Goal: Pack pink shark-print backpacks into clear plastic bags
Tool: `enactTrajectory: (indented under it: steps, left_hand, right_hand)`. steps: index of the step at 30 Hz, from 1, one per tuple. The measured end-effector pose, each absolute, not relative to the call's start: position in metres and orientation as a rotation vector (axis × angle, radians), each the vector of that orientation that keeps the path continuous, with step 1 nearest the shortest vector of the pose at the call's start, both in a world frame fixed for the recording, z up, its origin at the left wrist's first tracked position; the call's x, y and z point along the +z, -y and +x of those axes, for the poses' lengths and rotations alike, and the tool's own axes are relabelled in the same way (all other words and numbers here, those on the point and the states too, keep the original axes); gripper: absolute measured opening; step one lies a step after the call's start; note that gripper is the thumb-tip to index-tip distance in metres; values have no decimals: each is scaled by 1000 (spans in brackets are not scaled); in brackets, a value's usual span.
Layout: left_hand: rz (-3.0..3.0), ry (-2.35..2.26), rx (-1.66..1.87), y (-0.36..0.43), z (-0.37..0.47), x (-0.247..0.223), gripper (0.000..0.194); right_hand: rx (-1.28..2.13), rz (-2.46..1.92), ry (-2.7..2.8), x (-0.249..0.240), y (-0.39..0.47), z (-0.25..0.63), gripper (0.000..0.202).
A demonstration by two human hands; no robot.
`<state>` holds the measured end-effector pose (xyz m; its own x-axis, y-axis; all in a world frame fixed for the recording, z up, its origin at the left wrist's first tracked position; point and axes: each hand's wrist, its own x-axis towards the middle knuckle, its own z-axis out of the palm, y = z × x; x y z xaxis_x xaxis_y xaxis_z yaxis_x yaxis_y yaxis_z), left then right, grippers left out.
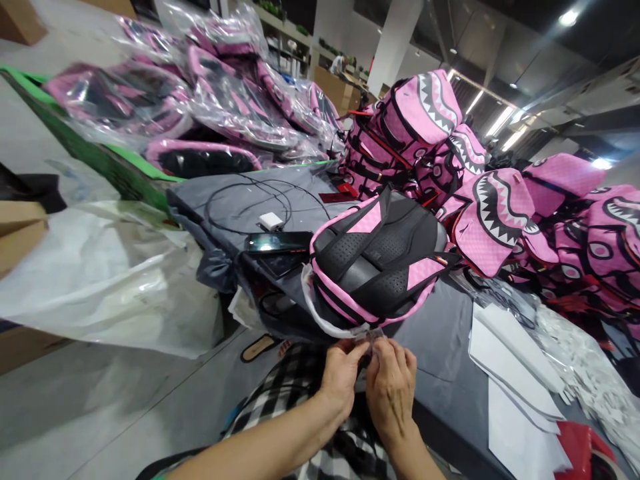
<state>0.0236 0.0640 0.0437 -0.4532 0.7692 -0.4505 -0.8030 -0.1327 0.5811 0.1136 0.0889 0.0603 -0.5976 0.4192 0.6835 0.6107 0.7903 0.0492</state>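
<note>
Together, the left hand [341, 375] and right hand [393, 383] bend inward, pinching clear plastic [372, 335] at the near edge of a pink backpack [379, 253] lying straps-up on the grey-covered table [441, 330]. Leftward, a green bin [134, 162] holds wrapped backpacks [235, 100]; rightward sit toothy pink bags [495, 213] and white sheets [515, 357], ceiling lights [500, 121] beyond.

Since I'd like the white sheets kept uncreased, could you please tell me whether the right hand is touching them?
Apart: the head view shows grey cloth between the right hand and the white sheets.
</note>
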Motion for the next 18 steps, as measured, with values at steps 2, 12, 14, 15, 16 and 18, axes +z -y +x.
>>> enactTrajectory:
  steps: [2,12,14,15,16,18]
  left_hand:
    - [-55,-996,1819,-68,24,42,29]
    - [-45,-1086,1893,-72,26,40,23]
    - [2,-1039,1871,-65,25,44,26]
    - [21,-1037,1864,-63,25,46,27]
    - [31,-1049,1861,-62,24,48,28]
    - [14,-1091,1868,-64,24,50,28]
  right_hand:
    - [-340,-747,2266,63,-90,114,21]
    - [-334,-862,2093,49,-105,107,11]
    - [-349,-869,2097,49,-106,105,10]
    - [-366,-871,2107,49,-105,105,10]
    - [-387,-871,2121,51,-104,105,9]
    - [-414,-864,2152,55,-101,106,11]
